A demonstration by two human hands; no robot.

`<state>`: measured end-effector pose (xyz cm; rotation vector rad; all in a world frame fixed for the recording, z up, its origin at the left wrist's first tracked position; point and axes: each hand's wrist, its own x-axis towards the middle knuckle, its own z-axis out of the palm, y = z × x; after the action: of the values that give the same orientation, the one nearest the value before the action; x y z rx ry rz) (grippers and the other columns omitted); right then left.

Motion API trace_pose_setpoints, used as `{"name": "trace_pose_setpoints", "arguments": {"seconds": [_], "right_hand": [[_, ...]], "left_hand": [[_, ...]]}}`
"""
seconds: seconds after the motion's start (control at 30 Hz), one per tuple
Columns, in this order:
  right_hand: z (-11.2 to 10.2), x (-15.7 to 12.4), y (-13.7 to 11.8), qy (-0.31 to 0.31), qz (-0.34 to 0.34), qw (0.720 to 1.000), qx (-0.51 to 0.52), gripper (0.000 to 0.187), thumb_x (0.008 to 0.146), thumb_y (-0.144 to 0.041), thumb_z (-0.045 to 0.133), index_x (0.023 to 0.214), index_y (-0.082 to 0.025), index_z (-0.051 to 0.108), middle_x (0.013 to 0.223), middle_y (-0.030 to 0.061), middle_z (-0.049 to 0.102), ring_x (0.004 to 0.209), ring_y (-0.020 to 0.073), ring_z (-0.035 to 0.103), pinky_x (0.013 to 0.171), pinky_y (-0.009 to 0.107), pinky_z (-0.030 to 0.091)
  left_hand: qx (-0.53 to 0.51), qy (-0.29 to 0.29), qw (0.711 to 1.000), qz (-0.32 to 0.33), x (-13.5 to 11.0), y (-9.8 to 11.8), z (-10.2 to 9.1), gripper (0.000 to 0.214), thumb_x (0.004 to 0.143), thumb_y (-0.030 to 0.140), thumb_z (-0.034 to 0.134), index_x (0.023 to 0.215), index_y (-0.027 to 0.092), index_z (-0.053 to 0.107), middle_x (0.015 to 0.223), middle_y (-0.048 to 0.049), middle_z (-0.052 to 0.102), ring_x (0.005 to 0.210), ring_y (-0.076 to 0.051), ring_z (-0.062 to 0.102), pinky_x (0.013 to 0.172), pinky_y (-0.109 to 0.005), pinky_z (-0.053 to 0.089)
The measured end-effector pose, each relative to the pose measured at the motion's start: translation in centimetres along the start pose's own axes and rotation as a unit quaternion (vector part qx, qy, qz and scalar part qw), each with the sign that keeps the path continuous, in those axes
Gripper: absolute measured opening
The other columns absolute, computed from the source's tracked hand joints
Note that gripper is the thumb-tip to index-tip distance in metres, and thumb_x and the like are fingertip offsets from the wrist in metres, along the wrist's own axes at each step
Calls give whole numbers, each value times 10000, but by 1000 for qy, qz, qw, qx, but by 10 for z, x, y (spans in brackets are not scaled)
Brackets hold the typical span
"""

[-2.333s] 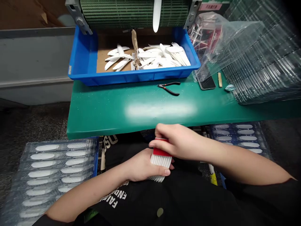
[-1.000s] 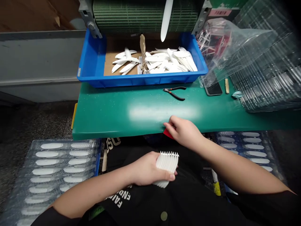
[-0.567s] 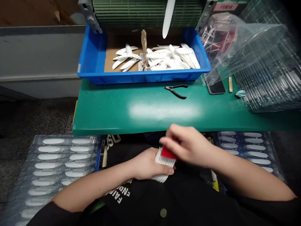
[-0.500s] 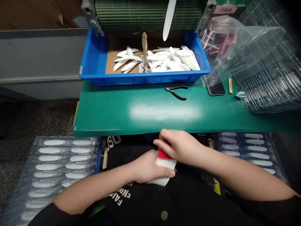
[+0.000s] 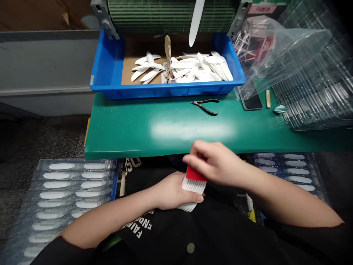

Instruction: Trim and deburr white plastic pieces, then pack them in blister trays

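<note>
Just in front of the bench edge, my left hand (image 5: 176, 193) is closed around a fanned stack of thin white oval plastic pieces (image 5: 193, 185), its thumb lying across them. A flat red piece (image 5: 194, 174), of a material I cannot make out, is pinched by my right hand (image 5: 205, 160) with curled fingers. Its lower edge lies against the upper ends of the white stack. The fingers underneath the stack are mostly hidden.
A blue bin (image 5: 168, 90) with loose white pieces stands below a green conveyor belt (image 5: 171, 16). Black-handled cutters (image 5: 206, 106) and a phone (image 5: 252, 102) lie on the green bench (image 5: 124, 136). Clear trays (image 5: 317, 99) are stacked right; filled trays (image 5: 60, 184) sit lower left.
My right hand has moved up a little with the red piece, uncovering more of the white stack's upper ends. My left hand keeps its grip, and the whole view has shifted slightly.
</note>
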<state>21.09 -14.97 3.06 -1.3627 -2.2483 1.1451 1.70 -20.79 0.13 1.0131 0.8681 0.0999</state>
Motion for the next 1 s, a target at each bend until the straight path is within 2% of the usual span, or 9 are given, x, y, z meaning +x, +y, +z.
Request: {"name": "trace_pose_setpoints", "arguments": {"seconds": [0.07,0.13,0.33,0.53,0.63,0.7,0.8,0.9,1.0], "right_hand": [[3,3,3,-3,-1,997,-74,298,1078,-431,575,859,-229,565,726,8,669,594,159,542,563,283,289],[1,8,13,67,57,984,-152,282,1069,-387,571,840,-223,569,730,29,669,601,174,541,575,299,276],[-53,5,55,282,109,949,-85,398,1034,-587,586,844,-239,609,759,35,690,695,206,620,645,298,412],[-80,-5,77,227,208,929,-208,559,1079,-669,396,1200,-205,683,1187,190,707,1104,366,671,839,432,501],[-59,-19,41,241,103,951,-165,513,1109,-590,400,1279,-196,680,1275,175,692,1221,344,652,955,435,503],[-34,-26,5,145,18,984,-104,485,1109,-566,446,1326,-194,669,1295,139,722,1169,302,689,936,398,512],[1,-24,-36,-56,-39,990,-121,443,1115,-533,453,1116,-199,744,1046,91,786,958,269,731,761,350,471],[18,-4,-42,-116,0,981,-155,488,1091,-488,477,764,-197,693,724,61,718,638,204,635,578,327,311],[13,14,-27,-97,39,984,-145,573,1100,-482,433,628,-201,595,593,49,629,534,171,529,549,335,225]], "left_hand": [[-2,-6,1000,2,-1,1,0,411,771,366,895,1109,155,797,1127,-107,829,1088,-333,772,967,-411,593],[6,-28,1000,-5,-3,3,0,440,775,379,901,1141,157,798,1121,-104,833,1077,-326,779,950,-399,604],[-46,-16,999,10,-4,0,-4,494,777,382,914,1191,152,775,1178,-133,823,1097,-316,780,950,-400,617],[-66,-28,997,37,-3,-3,-5,488,795,376,913,1202,151,764,1178,-142,820,1055,-293,789,960,-413,615],[-51,-24,998,30,0,-4,-4,500,794,413,910,1197,152,769,1180,-140,819,1071,-314,783,950,-421,619],[-4,-6,999,39,3,-3,-2,459,816,436,886,1164,154,786,1159,-133,820,1072,-329,777,941,-429,619],[91,18,992,84,5,0,1,357,848,388,844,1134,178,811,1266,-124,790,1234,-352,714,1064,-443,565],[118,35,989,87,0,7,5,381,853,339,823,1200,186,795,1335,-109,765,1291,-339,680,1113,-423,533],[144,-10,986,86,-9,15,8,287,843,362,827,1068,184,809,1030,-65,813,972,-275,756,880,-342,591]]}}
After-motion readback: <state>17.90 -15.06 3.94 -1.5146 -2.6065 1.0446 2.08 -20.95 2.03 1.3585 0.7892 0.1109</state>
